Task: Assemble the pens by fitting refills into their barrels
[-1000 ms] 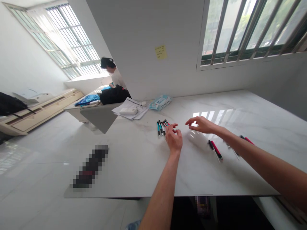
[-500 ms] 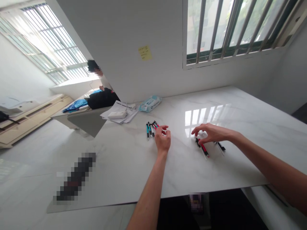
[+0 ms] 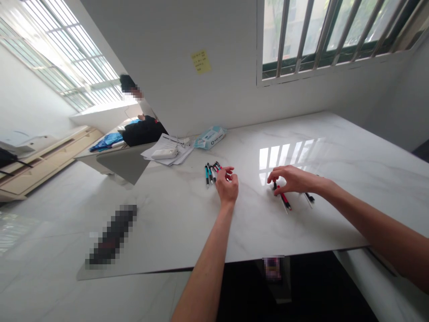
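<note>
On a white marble table lie two groups of pens. My left hand rests with curled fingers at the right end of a row of several teal, black and red pens. My right hand is farther right, its fingertips pinching the top of a red and black pen that lies on the table. Another black pen lies just under my right wrist.
A stack of papers with a white device and a blue pack of wipes lie at the back by the wall. A yellow sticky note hangs on the wall. A blurred dark object lies front left. Another person sits far left.
My right hand has moved from beside my left hand over to the right group of pens and closed its fingers on the red and black pen. My left hand stayed by the left row.
</note>
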{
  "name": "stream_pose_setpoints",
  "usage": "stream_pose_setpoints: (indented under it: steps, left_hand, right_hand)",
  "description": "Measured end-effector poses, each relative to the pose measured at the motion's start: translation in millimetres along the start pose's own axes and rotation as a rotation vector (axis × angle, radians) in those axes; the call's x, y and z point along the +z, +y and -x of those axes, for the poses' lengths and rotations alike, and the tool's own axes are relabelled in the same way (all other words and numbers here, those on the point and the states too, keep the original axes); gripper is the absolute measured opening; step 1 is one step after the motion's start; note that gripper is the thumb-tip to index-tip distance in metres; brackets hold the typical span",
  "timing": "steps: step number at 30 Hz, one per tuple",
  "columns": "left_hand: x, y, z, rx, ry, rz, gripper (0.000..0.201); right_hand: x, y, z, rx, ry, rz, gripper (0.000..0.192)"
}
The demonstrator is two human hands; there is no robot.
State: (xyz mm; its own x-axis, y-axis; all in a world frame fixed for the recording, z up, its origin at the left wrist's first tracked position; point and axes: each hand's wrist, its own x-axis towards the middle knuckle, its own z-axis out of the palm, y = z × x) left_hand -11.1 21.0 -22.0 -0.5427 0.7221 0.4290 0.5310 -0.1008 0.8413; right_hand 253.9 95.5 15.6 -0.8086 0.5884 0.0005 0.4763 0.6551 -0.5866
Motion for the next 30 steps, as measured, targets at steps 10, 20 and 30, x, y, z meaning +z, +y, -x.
stream_pose_setpoints:
  steps: [10,20,30]
  left_hand:
    - [1.7,-0.3,3.5,0.045,-0.03,-0.023,0.022]
    - [-9.0,23.0,17.6,0.328,-0.408,-0.108,0.027]
    - [-1.4,18.2,18.9,0.395,-0.572,-0.208,0.017]
  right_hand:
    - [-14.5,-16.6,7.2,-0.009,-0.01,-0.102,0.032]
    - [-11.4,-21.4,-26.2,-0.081,0.114,-0.306,0.035]
    - [16.9,-11.6,-37.9,-0.123,0.296,-0.391,0.036]
